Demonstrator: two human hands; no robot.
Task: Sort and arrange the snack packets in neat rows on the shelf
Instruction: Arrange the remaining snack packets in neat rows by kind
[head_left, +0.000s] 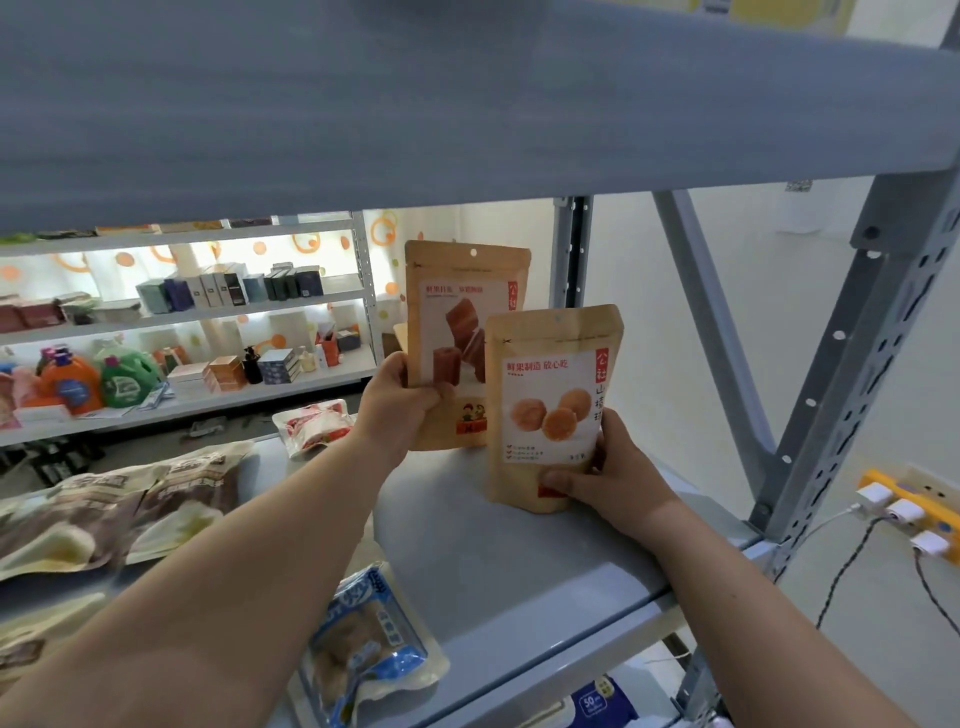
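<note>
Left hand (400, 405) clamped the cube-print pouch (462, 312) at its lower edge; right hand (613, 478) clamped the ball-print pouch (550, 395) at its base. Both were upright near the right end of the shelf (493, 561), the ball-print pouch overlapping in front.

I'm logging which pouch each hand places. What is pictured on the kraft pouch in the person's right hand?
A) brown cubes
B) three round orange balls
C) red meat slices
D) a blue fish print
B: the right hand grips the front kraft pouch, which is printed with three round orange balls. The brown-cube pouch behind it is held by the left hand.
</note>
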